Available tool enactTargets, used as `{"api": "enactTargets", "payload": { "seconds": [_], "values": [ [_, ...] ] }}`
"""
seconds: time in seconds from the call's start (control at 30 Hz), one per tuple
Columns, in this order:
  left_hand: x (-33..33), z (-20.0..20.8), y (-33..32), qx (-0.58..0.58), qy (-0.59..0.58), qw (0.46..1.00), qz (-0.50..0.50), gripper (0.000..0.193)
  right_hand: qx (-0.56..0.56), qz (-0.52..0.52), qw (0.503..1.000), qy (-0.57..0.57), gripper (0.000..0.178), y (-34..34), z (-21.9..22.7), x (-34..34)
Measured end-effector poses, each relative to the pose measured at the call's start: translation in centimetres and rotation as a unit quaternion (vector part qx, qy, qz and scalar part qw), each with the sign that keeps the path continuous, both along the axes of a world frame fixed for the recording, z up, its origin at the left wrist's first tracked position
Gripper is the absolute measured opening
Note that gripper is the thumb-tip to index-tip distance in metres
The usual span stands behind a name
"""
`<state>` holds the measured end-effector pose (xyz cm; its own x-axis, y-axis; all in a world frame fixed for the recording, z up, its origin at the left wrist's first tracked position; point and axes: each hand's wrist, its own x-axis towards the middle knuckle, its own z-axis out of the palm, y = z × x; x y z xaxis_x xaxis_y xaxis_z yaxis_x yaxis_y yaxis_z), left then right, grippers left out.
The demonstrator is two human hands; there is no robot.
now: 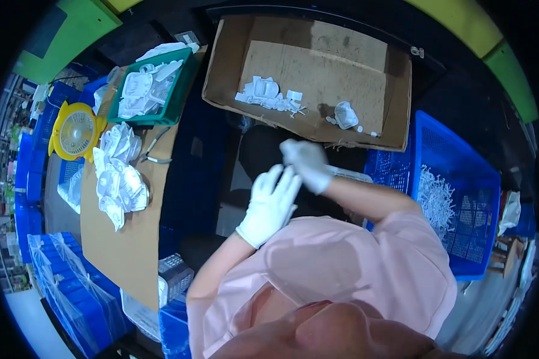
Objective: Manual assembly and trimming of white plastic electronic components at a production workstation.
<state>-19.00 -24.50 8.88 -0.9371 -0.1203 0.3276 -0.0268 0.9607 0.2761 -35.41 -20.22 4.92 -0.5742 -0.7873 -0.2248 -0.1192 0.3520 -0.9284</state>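
Observation:
My left hand (270, 203) wears a white glove, and its fingers are stretched out with slight gaps between them. Nothing shows in it. Just beyond its fingertips, very close to them, is my right hand (306, 164), also in a white glove. Motion smears its fingers, so I cannot tell whether it holds anything. Both hands are over my lap, short of a tilted cardboard box (317, 63). Inside the box lie a cluster of white plastic parts (265, 90), a single white cup-like part (345, 115) and a few small white bits.
On the left, a cardboard-topped surface (123, 251) bears a pile of white parts (120, 179), cutting pliers (156, 152), a green bin (185, 75) of white parts and a yellow fan (76, 133). At right stands a blue crate (467, 179) with white scraps (435, 200).

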Motion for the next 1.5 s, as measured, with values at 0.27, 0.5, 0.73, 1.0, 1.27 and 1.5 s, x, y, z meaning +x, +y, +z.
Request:
{"api": "enactTargets", "payload": {
  "seconds": [0.27,0.5,0.73,1.0,1.27,1.5],
  "values": [
    [-8.0,-4.9,-3.6,0.164,-0.008,0.983,-0.082,0.035,0.08,-0.375,0.633,0.673,0.017,26.9,3.8,-25.3],
    [-9.3,-9.3,-8.2,0.348,-0.013,0.937,0.012,0.019,0.225,-0.3,0.652,0.659,0.05,24.0,2.5,-22.3],
    [-11.2,-12.5,-8.1,0.44,0.022,0.885,0.152,0.009,-0.004,0.08,0.898,0.432,0.043,-4.3,-2.7,-20.2],
    [-7.5,-12.7,-9.1,0.465,0.04,0.885,0.008,0.018,0.163,0.165,0.871,0.433,0.062,-25.1,-15.7,-21.1],
    [-6.9,-13.9,-11.0,0.668,0.038,0.741,0.052,0.013,0.218,0.186,0.878,0.383,0.042,-25.7,-19.8,-21.9],
    [-8.9,-13.3,-12.5,0.777,0.037,0.617,0.119,0.062,0.106,0.063,0.981,0.15,0.036,-20.2,-14.6,-21.1]
  ]
}}
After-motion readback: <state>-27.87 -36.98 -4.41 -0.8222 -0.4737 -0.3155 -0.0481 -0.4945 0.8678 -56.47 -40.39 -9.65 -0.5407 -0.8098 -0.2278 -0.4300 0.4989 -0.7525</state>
